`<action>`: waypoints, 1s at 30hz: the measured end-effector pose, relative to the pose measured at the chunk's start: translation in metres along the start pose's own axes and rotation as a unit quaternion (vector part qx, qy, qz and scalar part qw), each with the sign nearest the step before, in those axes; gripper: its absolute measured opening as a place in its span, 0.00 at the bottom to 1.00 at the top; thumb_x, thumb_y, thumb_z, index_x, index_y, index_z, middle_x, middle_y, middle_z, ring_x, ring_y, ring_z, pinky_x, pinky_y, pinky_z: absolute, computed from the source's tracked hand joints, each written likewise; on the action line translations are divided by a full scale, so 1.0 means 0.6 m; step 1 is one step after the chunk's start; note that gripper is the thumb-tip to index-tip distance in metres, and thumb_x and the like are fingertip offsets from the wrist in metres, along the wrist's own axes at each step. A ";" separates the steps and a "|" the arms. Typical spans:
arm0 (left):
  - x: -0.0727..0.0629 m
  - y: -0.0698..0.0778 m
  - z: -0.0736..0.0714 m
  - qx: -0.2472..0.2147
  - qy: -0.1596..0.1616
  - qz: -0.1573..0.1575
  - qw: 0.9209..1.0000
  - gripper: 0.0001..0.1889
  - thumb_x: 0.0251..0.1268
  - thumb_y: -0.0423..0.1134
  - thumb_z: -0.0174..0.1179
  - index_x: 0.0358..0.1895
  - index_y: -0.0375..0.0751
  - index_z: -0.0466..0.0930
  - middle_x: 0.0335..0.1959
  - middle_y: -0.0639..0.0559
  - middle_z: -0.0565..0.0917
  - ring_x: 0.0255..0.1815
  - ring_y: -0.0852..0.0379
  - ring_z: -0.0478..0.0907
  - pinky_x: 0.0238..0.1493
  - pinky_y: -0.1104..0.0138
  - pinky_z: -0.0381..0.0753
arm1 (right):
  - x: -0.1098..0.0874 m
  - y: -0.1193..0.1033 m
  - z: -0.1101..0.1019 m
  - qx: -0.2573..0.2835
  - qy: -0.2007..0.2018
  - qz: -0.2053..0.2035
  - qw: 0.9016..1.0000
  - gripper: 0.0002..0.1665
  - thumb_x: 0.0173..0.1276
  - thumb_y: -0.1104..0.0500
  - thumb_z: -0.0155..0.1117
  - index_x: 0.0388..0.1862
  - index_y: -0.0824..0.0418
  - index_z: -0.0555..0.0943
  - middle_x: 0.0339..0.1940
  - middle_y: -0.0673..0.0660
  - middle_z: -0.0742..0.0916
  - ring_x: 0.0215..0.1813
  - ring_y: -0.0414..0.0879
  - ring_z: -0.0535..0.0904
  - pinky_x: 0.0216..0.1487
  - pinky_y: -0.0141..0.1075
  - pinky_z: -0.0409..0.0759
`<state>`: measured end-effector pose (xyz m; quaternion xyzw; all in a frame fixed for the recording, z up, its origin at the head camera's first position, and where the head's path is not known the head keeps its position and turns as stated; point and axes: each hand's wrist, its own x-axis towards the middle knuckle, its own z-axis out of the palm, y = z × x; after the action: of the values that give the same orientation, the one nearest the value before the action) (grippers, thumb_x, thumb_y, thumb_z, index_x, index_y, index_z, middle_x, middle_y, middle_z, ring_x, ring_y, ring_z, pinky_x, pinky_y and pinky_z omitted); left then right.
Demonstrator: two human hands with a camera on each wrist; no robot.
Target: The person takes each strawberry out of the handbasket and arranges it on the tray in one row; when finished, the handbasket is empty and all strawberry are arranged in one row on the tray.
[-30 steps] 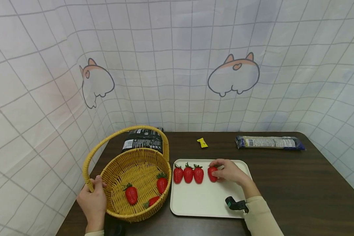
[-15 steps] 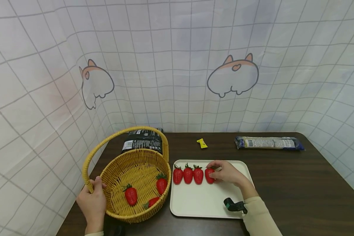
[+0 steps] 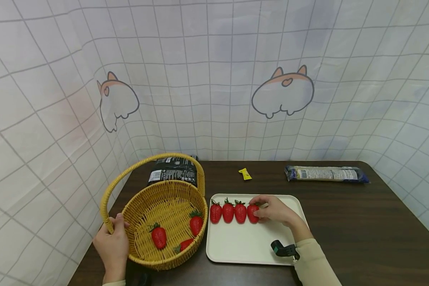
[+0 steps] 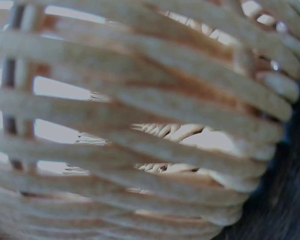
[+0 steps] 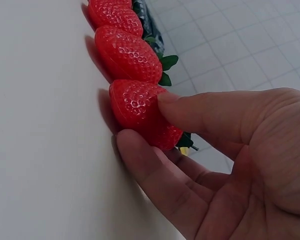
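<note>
My right hand pinches a strawberry between thumb and fingers at the right end of a row on the white tray. Beside it, to the left, lie three more strawberries, leaves toward the back. My left hand grips the yellow wicker basket at its left side, where the handle meets the rim. Inside the basket are three strawberries, one partly hidden by the near wall. The left wrist view shows only the basket's weave up close.
Behind the basket lies a black package. A small yellow wrapped piece lies behind the tray, and a long clear-and-blue packet at the back right. A white grid-patterned cloth encloses the table's back and sides.
My right hand has slid its strawberry left along the tray, narrowing the gap until it sits close to the others. My left hand and the basket have stayed put.
</note>
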<state>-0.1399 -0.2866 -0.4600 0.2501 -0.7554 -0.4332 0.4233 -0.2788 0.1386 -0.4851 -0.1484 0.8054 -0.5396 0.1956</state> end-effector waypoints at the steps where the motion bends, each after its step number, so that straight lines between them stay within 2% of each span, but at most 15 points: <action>1: 0.000 0.000 0.000 -0.001 0.000 0.000 1.000 0.23 0.71 0.49 0.58 0.22 0.35 0.83 0.11 0.66 0.77 0.06 0.60 0.55 0.10 0.68 0.55 | -0.001 -0.001 0.000 0.002 -0.001 -0.001 1.000 0.20 0.62 0.70 0.64 0.54 0.67 0.78 0.50 0.64 0.79 0.40 0.51 0.80 0.36 0.43 0.85; 10: 0.001 -0.003 0.001 -0.002 0.003 0.002 1.000 0.23 0.70 0.49 0.58 0.21 0.35 0.83 0.11 0.64 0.78 0.06 0.61 0.55 0.10 0.68 0.55 | -0.003 -0.002 -0.001 0.000 -0.005 -0.004 1.000 0.20 0.63 0.69 0.65 0.55 0.67 0.79 0.50 0.65 0.79 0.40 0.51 0.80 0.37 0.43 0.85; 17: 0.000 -0.003 -0.002 0.008 -0.010 0.001 1.000 0.26 0.71 0.51 0.56 0.23 0.33 0.84 0.04 0.68 0.67 0.05 0.66 0.49 0.08 0.68 0.52 | -0.003 0.002 -0.007 -0.002 -0.018 -0.009 1.000 0.23 0.63 0.67 0.65 0.58 0.66 0.78 0.51 0.64 0.80 0.41 0.50 0.81 0.39 0.45 0.84; 21: -0.002 0.001 -0.002 0.011 -0.011 -0.001 1.000 0.25 0.72 0.50 0.56 0.23 0.32 0.84 0.04 0.70 0.65 0.05 0.72 0.48 0.09 0.69 0.51 | -0.006 0.001 -0.012 -0.001 -0.019 -0.010 1.000 0.23 0.64 0.66 0.65 0.59 0.66 0.77 0.52 0.64 0.79 0.42 0.51 0.81 0.40 0.46 0.84; 26: -0.003 0.009 -0.003 0.011 -0.012 -0.008 1.000 0.25 0.72 0.49 0.55 0.23 0.31 0.84 0.04 0.69 0.65 0.06 0.74 0.47 0.09 0.69 0.52 | -0.009 0.002 -0.017 -0.003 -0.016 -0.010 1.000 0.24 0.65 0.64 0.65 0.61 0.65 0.77 0.54 0.65 0.79 0.43 0.52 0.81 0.40 0.47 0.84; 30: -0.001 0.005 -0.003 0.013 -0.013 -0.013 1.000 0.24 0.72 0.49 0.56 0.24 0.32 0.84 0.06 0.65 0.71 0.05 0.72 0.49 0.09 0.69 0.53 | -0.012 0.003 -0.022 -0.015 0.005 -0.016 1.000 0.24 0.65 0.63 0.65 0.61 0.64 0.77 0.54 0.65 0.80 0.43 0.54 0.82 0.40 0.46 0.84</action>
<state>-0.1382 -0.2853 -0.4575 0.2600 -0.7631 -0.4319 0.4044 -0.2787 0.1531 -0.4809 -0.1614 0.8118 -0.5312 0.1810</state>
